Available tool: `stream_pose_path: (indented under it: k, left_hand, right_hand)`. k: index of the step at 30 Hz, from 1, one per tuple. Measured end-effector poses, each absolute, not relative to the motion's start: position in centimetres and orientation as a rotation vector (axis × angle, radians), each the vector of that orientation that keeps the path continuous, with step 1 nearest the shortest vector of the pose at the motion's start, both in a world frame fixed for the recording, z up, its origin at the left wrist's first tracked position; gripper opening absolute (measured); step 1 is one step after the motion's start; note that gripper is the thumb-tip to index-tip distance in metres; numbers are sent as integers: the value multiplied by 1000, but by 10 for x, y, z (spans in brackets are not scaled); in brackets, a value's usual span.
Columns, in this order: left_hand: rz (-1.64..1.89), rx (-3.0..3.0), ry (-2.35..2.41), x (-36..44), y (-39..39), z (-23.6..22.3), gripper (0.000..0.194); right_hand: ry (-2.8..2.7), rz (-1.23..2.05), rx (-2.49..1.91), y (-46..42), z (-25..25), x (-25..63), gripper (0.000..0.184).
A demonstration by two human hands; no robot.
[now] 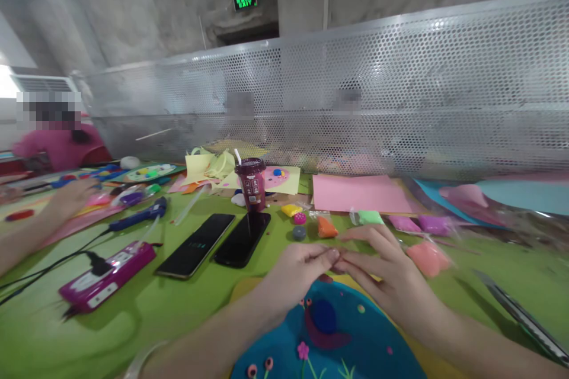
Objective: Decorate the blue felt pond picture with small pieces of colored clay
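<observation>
My left hand (302, 266) and my right hand (382, 257) meet fingertip to fingertip above a blue round clay picture (275, 349). My left thumb and forefinger are pinched together. The right fingertips press against them, with the other right fingers partly spread. Whatever sits between the fingertips is too small or hidden to name. A dark red bit (326, 278) shows just under the left fingers. On the picture is a snail with a dark blue shell (323, 315) and a purplish body (326, 337). A pink clay flower (303, 350) and green grass blades (345, 369) lie below it.
Two phones (195, 247) and a purple power strip (106, 278) lie left, near a blue glue gun (138, 216). A lidded cup (251, 185) stands behind. Bagged orange clay (328, 227) and coral clay (428, 257) lie beyond my hands. A utility knife (522, 314) lies right. Another person's arm (48, 213) reaches in from the left.
</observation>
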State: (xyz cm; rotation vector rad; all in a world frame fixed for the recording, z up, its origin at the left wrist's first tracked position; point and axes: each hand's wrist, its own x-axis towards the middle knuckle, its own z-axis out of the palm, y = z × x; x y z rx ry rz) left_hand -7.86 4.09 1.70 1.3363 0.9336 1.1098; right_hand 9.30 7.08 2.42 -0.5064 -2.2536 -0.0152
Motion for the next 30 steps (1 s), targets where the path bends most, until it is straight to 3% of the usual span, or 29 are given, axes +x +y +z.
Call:
stream_pose_path:
  k: [6, 14, 30]
  left_hand:
    - [1098, 1594, 1265, -96, 53, 25, 37]
    - [1010, 1790, 1410, -100, 64, 15, 28]
    - [968, 1780, 1420, -99, 70, 8, 32]
  right_hand:
    - [-2137, 177, -718, 85, 20, 95, 16]
    - [-2291, 338, -966, 93, 21, 97, 16]
    - [-2693, -63, -831, 106, 11, 92, 29]
